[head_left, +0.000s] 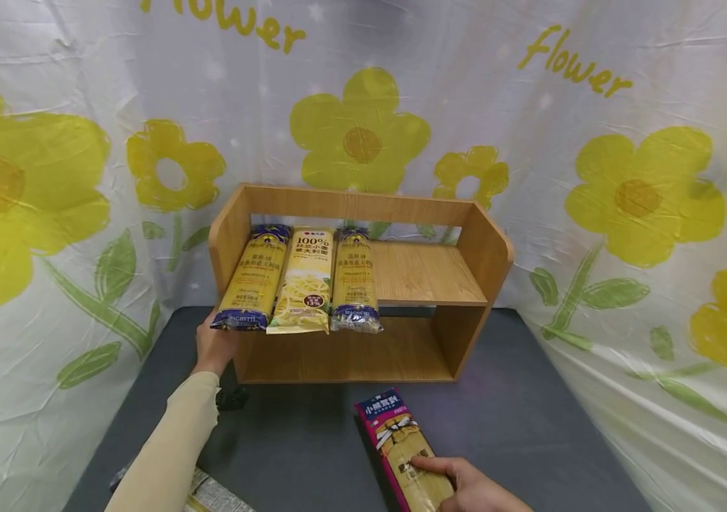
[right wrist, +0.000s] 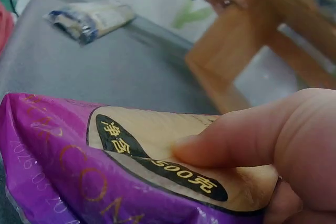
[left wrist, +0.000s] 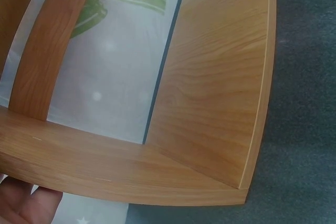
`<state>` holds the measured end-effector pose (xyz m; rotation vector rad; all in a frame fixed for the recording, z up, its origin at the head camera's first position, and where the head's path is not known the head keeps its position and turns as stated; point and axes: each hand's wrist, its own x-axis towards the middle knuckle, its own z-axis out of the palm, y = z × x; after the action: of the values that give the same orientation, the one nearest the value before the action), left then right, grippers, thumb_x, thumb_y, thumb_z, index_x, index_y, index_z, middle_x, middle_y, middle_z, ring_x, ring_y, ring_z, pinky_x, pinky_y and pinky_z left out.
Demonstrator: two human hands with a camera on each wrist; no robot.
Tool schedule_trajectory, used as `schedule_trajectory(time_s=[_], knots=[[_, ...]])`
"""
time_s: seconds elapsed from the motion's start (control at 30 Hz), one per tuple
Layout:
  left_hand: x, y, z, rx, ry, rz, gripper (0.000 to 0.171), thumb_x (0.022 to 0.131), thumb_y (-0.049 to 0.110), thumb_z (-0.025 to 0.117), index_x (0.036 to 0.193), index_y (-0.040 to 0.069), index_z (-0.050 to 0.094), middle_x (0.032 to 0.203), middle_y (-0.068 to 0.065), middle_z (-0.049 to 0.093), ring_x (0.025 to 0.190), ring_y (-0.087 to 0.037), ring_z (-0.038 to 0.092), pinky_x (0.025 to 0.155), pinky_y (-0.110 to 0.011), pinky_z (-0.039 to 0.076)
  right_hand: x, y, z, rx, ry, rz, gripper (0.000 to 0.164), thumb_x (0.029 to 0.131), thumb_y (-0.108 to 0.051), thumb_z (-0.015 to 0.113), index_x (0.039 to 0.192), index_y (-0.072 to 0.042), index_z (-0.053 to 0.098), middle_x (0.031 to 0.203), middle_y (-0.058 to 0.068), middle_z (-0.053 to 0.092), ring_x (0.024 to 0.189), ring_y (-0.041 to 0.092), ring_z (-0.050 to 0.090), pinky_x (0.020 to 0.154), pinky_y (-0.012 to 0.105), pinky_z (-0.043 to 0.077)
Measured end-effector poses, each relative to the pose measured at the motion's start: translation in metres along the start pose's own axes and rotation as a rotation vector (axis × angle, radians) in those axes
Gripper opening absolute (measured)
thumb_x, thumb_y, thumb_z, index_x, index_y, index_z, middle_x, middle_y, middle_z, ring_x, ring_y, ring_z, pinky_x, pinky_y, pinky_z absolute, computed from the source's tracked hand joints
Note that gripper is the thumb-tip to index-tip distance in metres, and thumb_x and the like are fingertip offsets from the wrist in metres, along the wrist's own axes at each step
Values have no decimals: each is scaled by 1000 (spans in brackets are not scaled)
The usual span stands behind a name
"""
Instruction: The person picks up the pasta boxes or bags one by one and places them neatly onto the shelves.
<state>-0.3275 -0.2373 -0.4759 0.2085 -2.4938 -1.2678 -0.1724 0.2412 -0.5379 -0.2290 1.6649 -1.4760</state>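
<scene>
A two-tier wooden shelf (head_left: pixel 427 274) stands on the dark table. My left hand (head_left: pixel 215 345) grips its left side panel, below the upper tier; the left wrist view shows fingers (left wrist: pixel 31 203) at the panel's edge. Three spaghetti packs lie side by side on the upper tier: a yellow-blue one (head_left: pixel 251 277), a pale yellow one (head_left: pixel 302 281) and another yellow-blue one (head_left: pixel 355 281). In front of the shelf, my right hand (head_left: pixel 475 487) holds a purple-pink pasta pack (head_left: pixel 395 434), thumb on top; its printed end (right wrist: pixel 52 166) fills the lower right wrist view.
Another pack (head_left: pixel 213 494) lies on the table at the front left, partly covered by my left sleeve. Right of the packs, bare wood shows on the upper tier. A small black object (head_left: pixel 231 399) sits by my left wrist. A flowered curtain (head_left: pixel 549 284) surrounds the table (head_left: pixel 498 412).
</scene>
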Motion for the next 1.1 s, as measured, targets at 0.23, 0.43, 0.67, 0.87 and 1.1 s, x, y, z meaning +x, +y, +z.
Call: schedule_trajectory(time_s=[0.23,0.43,0.67,0.87,1.1], knots=[[1,0,-3,17,10,2,47,108,28,43,144,-1,50,116,-34,66,80,-37,61,61,-35,44,-55,-33,-4,51,41,-181,79,83,7,62,157,-10,40,122,6,65,92,13,64,77,24,55],[2,0,-6,11,11,-12,48,109,29,41,145,-1,49,118,-34,65,81,-37,60,59,-34,42,-90,-68,-17,107,-10,-283,72,85,6,60,143,-37,58,119,3,67,97,14,70,81,28,59],[4,-1,-5,2,4,-33,49,109,31,42,147,1,48,115,-32,66,79,-33,60,59,-32,42,-116,-119,-31,93,-30,-363,69,92,6,55,149,-34,53,124,3,65,104,15,69,86,31,59],[4,0,-1,2,15,-5,48,109,30,40,145,0,50,104,-30,67,71,-31,57,57,-32,41,-115,-161,-40,19,50,-391,67,94,6,55,145,-38,55,116,3,64,98,13,70,81,30,60],[1,-2,1,5,-5,-21,52,109,37,40,148,3,47,112,-31,67,80,-33,58,61,-33,41,-88,-198,-47,-116,304,-306,70,90,0,63,148,-37,52,115,4,57,92,11,67,78,26,58]])
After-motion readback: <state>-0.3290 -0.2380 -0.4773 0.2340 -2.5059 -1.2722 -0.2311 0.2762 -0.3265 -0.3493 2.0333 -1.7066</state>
